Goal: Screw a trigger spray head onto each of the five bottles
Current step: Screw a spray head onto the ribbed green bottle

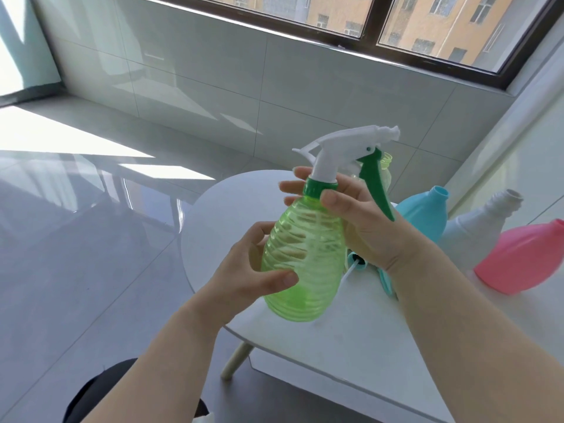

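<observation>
I hold a ribbed clear-green bottle point(305, 254) tilted above the white table point(351, 337). My left hand point(244, 270) wraps its lower body. My right hand point(357, 221) grips the green collar of a white trigger spray head point(345, 151) with a green lever, seated on the bottle's neck. Behind stand a yellowish bottle point(386, 169), a blue bottle point(424, 215), a white bottle point(476, 233) and a pink bottle point(525, 257), all with open necks. A blue spray head point(360, 264) with its white tube lies on the table, mostly hidden by my right wrist.
The table's rounded edge point(195, 239) lies to the left, with grey tiled floor point(91, 254) below it. A tiled wall and a window are behind. A white wall point(518, 154) stands close on the right.
</observation>
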Tool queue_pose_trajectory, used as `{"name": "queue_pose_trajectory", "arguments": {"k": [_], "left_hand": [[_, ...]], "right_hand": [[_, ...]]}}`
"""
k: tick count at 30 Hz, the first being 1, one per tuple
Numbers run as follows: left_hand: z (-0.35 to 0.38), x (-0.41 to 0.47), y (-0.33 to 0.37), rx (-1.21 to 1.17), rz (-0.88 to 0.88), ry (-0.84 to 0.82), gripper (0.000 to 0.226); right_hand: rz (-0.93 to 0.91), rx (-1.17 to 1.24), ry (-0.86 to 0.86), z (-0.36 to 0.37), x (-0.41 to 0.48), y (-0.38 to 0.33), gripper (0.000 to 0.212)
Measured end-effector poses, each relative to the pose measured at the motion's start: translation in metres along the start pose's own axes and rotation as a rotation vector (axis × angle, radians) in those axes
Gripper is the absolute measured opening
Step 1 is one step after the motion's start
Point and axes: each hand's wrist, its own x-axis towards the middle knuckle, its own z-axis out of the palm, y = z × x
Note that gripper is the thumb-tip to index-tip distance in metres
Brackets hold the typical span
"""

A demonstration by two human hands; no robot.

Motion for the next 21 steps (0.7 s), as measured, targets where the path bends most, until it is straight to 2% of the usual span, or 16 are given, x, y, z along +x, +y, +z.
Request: {"name": "queue_pose_trajectory", "arguments": {"k": [3,7,13,15,18,19,21], "left_hand": [[-0.002,0.003,-0.002,0.008,-0.056,0.01,0.091],[0.002,0.004,-0.006,0.299,-0.064,0.119,0.079],[0.008,0.005,-0.009,0.411,0.023,0.278,0.074],[0.004,0.002,-0.006,0.425,0.01,0.251,0.071],[-0.001,-0.001,0.001,0.333,-0.044,0.032,0.075],[-0.001,-0.001,0.002,0.304,-0.055,-0.017,0.076],[0.001,0.0,0.0,0.295,-0.055,0.008,0.076]], "right_hand": [[0.02,0.073,0.049,-0.002,0.002,-0.001,0.02],[0.017,0.165,0.261,-0.002,0.003,0.005,0.014],[-0.028,0.017,0.502,0.015,0.006,0.006,0.003],[0.031,0.006,0.424,0.008,0.006,0.003,0.005],[0.123,0.136,0.071,-0.005,0.004,-0.01,0.018],[0.112,0.119,0.027,-0.006,0.005,-0.012,0.018],[0.083,0.065,0.092,-0.003,0.009,-0.011,0.007]]}}
